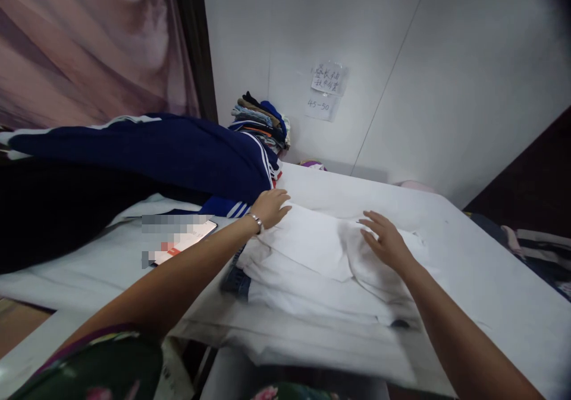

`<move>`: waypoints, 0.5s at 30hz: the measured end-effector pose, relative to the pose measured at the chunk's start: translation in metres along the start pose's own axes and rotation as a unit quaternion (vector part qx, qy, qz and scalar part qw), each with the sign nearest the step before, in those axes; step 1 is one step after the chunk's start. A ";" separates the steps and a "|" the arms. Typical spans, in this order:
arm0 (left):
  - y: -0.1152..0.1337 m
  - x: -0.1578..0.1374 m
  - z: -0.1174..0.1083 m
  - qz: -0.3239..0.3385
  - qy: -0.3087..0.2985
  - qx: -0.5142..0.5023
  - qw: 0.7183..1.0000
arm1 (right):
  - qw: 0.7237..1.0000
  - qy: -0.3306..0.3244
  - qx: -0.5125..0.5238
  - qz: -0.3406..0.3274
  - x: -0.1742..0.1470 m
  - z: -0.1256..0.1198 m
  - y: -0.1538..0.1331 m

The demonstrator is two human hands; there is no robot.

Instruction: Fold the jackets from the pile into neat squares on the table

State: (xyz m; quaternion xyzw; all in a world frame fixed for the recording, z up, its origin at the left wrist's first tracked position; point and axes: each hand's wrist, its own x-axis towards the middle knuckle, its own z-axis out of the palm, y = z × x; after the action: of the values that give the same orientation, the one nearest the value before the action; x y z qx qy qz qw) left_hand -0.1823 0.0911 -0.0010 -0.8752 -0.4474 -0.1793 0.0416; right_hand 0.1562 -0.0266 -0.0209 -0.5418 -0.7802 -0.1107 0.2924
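Note:
A white garment point(307, 251) lies folded and somewhat wrinkled in front of me, and a bit of blue denim point(236, 282) peeks out at its left side. My left hand point(270, 208), with a silver band on the wrist, is at the garment's far left corner, fingers extended and holding nothing. Over the right part of the cloth is my right hand point(384, 242), its fingers spread with nothing in them. Whether either hand touches the fabric is hard to tell.
Left of the garment are a navy garment with white stripes point(191, 150), black cloth point(66, 209) and a lit phone point(191, 239). A stack of folded clothes point(261, 123) stands by the wall. The white table point(473, 257) extends right; dark clothes point(535, 251) lie beyond its edge.

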 end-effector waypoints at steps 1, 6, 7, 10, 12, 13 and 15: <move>0.003 0.011 0.007 0.003 -0.019 0.022 1.000 | 0.999 -0.027 -0.024 0.031 0.007 0.006 0.014; 0.002 0.036 0.037 -0.001 -0.081 0.062 0.995 | 0.969 -0.165 -0.081 0.166 -0.005 0.042 0.061; 0.000 0.035 0.040 0.004 -0.086 0.064 0.994 | 0.967 -0.172 -0.071 0.174 -0.013 0.049 0.065; -0.003 0.025 0.044 0.034 -0.066 0.072 0.995 | 0.974 -0.146 -0.038 0.171 -0.037 0.064 0.071; -0.003 0.016 0.042 0.083 -0.026 0.082 0.993 | 0.975 -0.134 -0.031 0.174 -0.044 0.066 0.072; -0.003 0.012 0.041 0.114 -0.005 0.085 0.990 | 0.974 -0.138 -0.030 0.178 -0.043 0.064 0.072; -0.002 0.003 0.038 0.173 0.028 0.083 0.981 | 0.970 -0.150 -0.027 0.188 -0.036 0.058 0.069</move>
State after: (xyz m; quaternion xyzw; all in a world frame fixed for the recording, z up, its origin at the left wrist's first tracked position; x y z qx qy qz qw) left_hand -0.1717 0.1034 -0.0357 -0.9277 -0.3007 -0.1560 0.1566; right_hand 0.2080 0.0008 -0.0982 -0.6965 -0.6964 0.0081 0.1727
